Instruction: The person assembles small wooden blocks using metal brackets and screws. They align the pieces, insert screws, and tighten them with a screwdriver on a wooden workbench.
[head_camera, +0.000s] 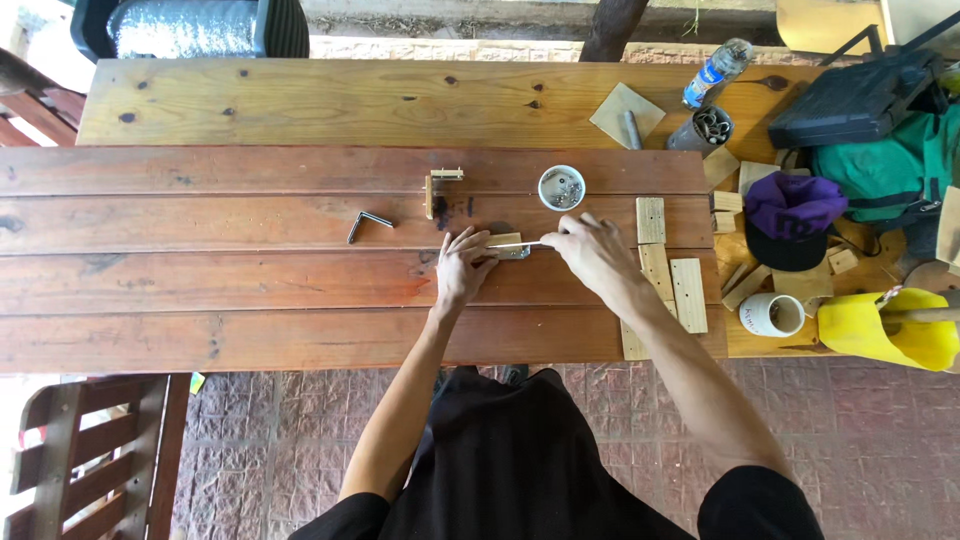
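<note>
Left hand (462, 268) fingers flat on small wood block (506, 243), right hand (592, 250) fingers pinching thin rod (515, 245); screw bowl (561, 188) just beyond.

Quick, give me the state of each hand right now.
Left hand: fingers pressed down on a small wooden block, steadying it.
Right hand: closed on a thin metal tool that points at the block.

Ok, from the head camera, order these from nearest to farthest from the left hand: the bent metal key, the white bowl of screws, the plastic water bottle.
1. Bent metal key, left of the left hand.
2. White bowl of screws, up and right.
3. Plastic water bottle, far upper right.
</note>
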